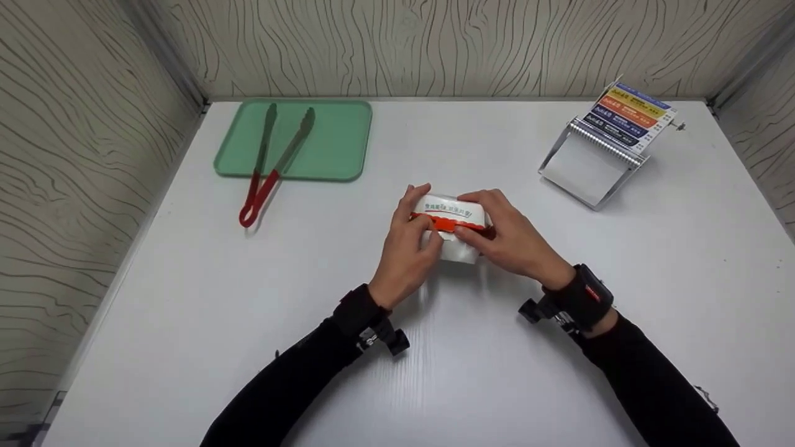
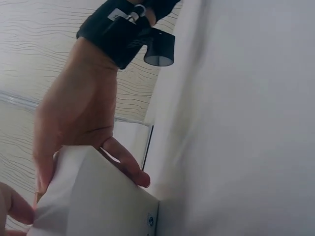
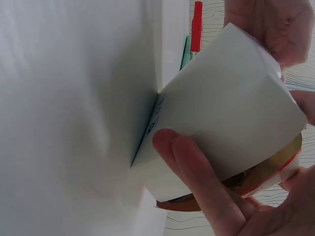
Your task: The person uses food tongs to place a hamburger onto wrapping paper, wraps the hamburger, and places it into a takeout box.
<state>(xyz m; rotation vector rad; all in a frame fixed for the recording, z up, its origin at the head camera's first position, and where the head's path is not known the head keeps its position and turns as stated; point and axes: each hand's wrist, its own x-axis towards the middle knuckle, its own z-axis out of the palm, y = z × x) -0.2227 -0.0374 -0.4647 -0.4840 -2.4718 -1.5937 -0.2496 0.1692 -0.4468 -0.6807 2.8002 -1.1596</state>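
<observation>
A small white paper food box (image 1: 459,251) stands on the table between both hands. Green print and an orange scalloped strip (image 1: 445,225) mark its lid flap (image 1: 450,207). With bent fingers, my left hand (image 1: 407,248) grips the flap and strip from the left side. On the other side, my right hand (image 1: 512,239) grips the box, thumb at the strip and forefinger on the top edge. The right wrist view shows the box's plain white wall (image 3: 231,98) with two right fingers along it, and a brown inner layer (image 3: 275,164) in the gap by the orange-red edge.
Metal tongs (image 1: 267,189) with red handles lie partly on a green tray (image 1: 338,146) at the back left. At the back right stands a metal dispenser (image 1: 590,167) with striped printed labels (image 1: 630,118). Patterned panels (image 1: 435,49) enclose the white table (image 1: 217,347).
</observation>
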